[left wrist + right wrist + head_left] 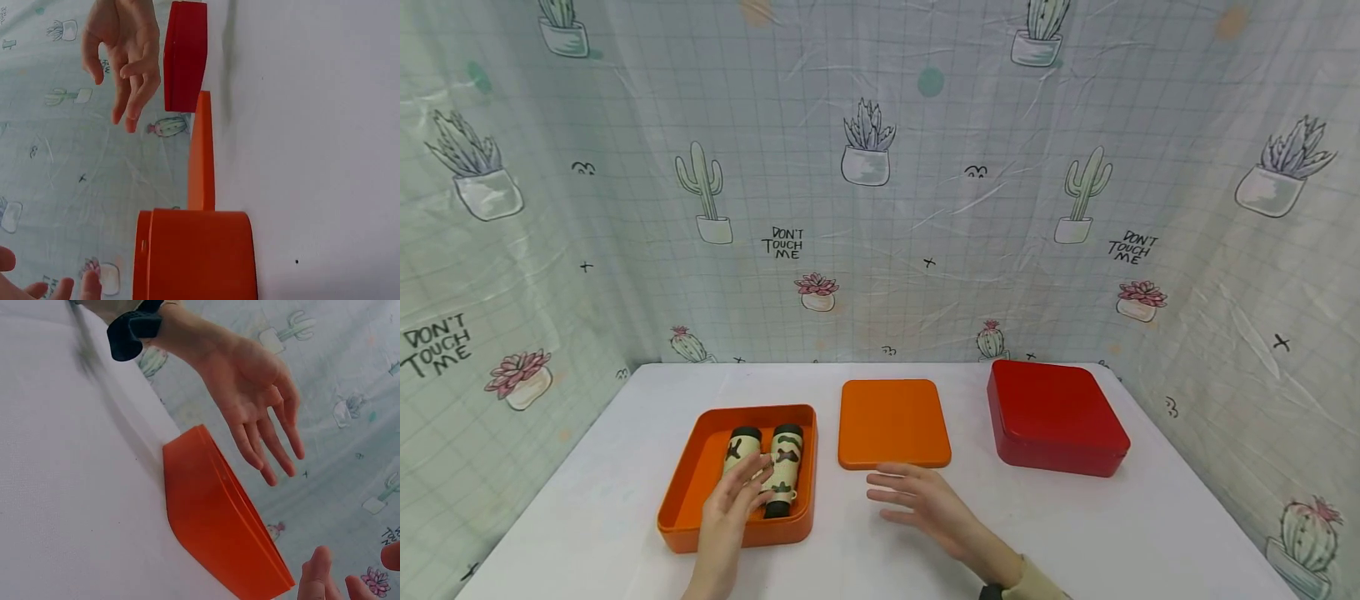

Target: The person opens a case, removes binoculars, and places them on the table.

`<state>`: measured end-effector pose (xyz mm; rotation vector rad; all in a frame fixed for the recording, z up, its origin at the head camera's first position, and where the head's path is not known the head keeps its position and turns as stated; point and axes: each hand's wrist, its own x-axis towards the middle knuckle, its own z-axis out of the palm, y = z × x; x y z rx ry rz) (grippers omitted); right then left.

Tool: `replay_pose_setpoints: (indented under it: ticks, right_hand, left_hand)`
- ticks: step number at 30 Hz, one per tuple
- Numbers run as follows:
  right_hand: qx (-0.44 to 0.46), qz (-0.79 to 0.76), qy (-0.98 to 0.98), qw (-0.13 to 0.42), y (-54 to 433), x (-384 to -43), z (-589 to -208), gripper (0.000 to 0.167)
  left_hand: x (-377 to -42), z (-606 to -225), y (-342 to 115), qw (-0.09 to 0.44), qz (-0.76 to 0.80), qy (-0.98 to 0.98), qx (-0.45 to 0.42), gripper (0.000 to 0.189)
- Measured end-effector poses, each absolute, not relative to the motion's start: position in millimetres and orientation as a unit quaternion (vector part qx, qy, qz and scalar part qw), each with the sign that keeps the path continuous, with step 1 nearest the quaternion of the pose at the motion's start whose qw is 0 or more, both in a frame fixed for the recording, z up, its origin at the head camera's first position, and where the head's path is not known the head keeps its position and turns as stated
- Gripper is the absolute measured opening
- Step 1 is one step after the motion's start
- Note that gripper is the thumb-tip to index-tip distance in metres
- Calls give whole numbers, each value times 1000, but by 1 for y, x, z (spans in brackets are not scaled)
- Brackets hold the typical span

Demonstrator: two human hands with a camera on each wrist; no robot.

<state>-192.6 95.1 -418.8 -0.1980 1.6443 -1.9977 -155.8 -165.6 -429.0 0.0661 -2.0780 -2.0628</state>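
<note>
My left hand (730,500) hovers over the right part of an open orange box (688,483), its fingers loosely spread and holding nothing. Inside that box lie two cream tubes (786,458) with dark camouflage patches and black ends, side by side; the hand partly hides the left one. My right hand (928,508) is in the air just in front of a flat orange lid (891,421), fingers extended and apart. In the left wrist view the right hand (128,59) shows its palm, and in the right wrist view the left hand (247,394) is above the box (206,506).
A closed red box (1060,417) stands at the right rear of the white table (1000,533). Behind and on both sides hangs a curtain (880,217) printed with cacti and succulents. A dark band (134,331) circles the left wrist.
</note>
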Motion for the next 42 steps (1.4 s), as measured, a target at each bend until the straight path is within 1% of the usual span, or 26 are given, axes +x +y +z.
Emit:
replay_pose_setpoints:
  ticks: [4, 8, 10, 13, 17, 21, 25, 30, 36, 42]
  right_hand:
    - [-84, -732, 620, 271, 88, -192, -418, 52]
    - [-98, -717, 637, 265, 80, -192, -417, 51]
    - [-107, -708, 648, 259, 76, -192, -417, 49]
    - [-117, -696, 663, 248, 69, -192, -418, 45]
    - [-134, -680, 683, 229, 61, -192, -418, 40]
    - [-163, -661, 704, 202, 54, -190, -416, 39]
    - [-187, -632, 732, 172, 47, -193, -415, 34]
    - [-207, -582, 774, 136, 39, -195, -415, 29]
    - [-256, -519, 812, 72, 29, -195, -413, 33]
    - [-296, -461, 836, 26, 20, -196, -413, 35]
  left_hand:
    - [-147, -407, -168, 103, -666, -737, 46, 42]
    - [-146, -401, -176, 123, -613, -779, 54, 38]
    - [-147, -402, -182, 144, -578, -801, 60, 37]
    - [-149, -405, -192, 191, -513, -835, 61, 34]
    - [-151, -409, -204, 256, -456, -851, 39, 33]
    - [-153, -411, -215, 291, -416, -862, 24, 32]
    - [-156, -415, -226, 298, -371, -879, 14, 32]
    - [-158, -421, -238, 275, -324, -905, 7, 34]
    - [-161, -428, -248, 275, -255, -927, -14, 37]
    - [-164, -436, -254, 262, -178, -948, -20, 42]
